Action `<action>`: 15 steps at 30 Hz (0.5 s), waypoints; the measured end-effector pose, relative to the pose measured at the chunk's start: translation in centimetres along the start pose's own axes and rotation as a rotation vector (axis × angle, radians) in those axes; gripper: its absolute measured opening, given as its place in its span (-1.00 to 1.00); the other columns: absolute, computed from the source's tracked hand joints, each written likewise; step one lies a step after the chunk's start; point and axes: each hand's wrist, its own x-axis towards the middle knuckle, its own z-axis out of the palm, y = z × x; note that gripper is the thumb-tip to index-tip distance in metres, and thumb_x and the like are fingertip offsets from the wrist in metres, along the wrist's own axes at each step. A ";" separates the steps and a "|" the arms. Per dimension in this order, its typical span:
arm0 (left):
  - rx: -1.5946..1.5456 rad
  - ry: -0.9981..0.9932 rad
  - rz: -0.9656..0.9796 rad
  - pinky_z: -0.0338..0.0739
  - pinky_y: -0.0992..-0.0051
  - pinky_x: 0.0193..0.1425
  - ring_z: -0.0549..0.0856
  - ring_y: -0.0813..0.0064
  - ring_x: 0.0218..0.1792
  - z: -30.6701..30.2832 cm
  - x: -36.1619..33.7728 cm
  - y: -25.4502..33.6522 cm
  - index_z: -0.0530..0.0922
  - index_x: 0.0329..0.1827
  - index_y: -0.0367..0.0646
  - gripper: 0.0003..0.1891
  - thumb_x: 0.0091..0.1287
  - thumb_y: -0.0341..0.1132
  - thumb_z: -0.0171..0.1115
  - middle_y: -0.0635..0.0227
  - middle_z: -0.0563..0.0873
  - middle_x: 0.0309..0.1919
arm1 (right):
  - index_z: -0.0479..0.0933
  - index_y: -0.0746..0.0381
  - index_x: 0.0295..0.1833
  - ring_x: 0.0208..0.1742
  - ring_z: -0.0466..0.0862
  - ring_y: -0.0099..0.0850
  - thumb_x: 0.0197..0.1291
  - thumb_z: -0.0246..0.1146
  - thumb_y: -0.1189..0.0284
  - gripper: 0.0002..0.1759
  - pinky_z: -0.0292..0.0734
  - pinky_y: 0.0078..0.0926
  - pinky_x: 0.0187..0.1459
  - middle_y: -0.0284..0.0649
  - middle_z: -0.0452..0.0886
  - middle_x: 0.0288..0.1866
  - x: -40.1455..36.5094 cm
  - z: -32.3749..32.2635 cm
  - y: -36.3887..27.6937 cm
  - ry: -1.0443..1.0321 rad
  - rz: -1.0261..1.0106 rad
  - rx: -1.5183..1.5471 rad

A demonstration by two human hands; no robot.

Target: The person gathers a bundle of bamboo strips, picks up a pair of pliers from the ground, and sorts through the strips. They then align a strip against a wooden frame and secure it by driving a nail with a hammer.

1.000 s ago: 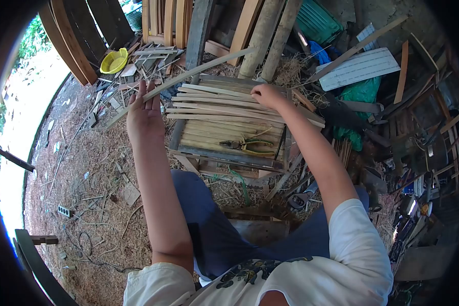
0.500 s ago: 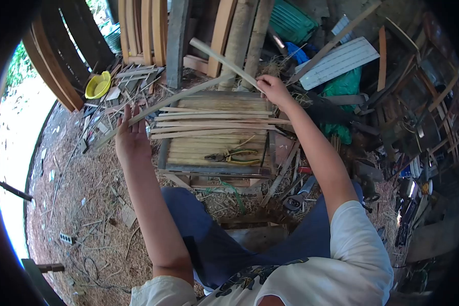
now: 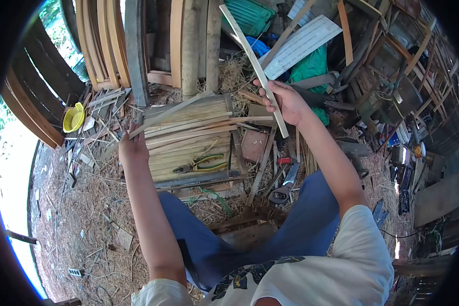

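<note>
My right hand (image 3: 289,104) grips a long pale wooden strip (image 3: 246,43), which tilts up and away to the left, its lower end poking out below my palm. In my left hand (image 3: 133,151) is another flat wooden strip (image 3: 174,111), held between thumb and fingers and slanting over the far left part of a low slatted bench (image 3: 164,166). Several loose strips (image 3: 188,133) lie across the bench. Nearer to me on it rest pliers (image 3: 201,162) with yellow-green handles.
A handsaw (image 3: 284,187) and a red object (image 3: 284,160) lie right of the bench. The yellow bowl (image 3: 74,117) sits among scraps at left. Upright boards (image 3: 137,56) and bamboo poles (image 3: 190,51) stand behind; a white panel (image 3: 303,47) leans at back right. Shavings cover the ground.
My right hand has moved slightly right and down, and its strip has swung steeper. My left hand still holds its strip over the bench. The view has turned to the right.
</note>
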 end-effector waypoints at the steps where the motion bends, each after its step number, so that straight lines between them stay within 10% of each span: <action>1: -0.017 0.024 -0.012 0.41 0.01 0.63 0.44 -0.06 0.49 0.3 0.1 -0.8 0.05 0.56 -0.41 -0.51 0.72 -0.29 -0.24 -0.15 0.45 0.42 | 0.48 0.28 0.43 -0.29 0.55 -0.59 0.66 0.02 0.26 -0.56 0.45 -0.59 -0.34 -0.38 0.59 -0.17 -0.7 -0.2 0.1 -0.004 0.001 0.020; 15: 0.174 0.090 -0.028 0.55 -0.02 0.51 0.55 -0.01 0.34 0.7 4.0 -8.6 0.13 0.58 -0.28 -0.48 0.70 -0.22 -0.02 -0.04 0.52 0.30 | 0.50 0.33 0.41 -0.30 0.57 -0.56 0.63 0.08 0.28 -0.56 0.48 -0.55 -0.32 -0.35 0.62 -0.17 -4.5 -3.5 0.0 -0.027 -0.020 0.118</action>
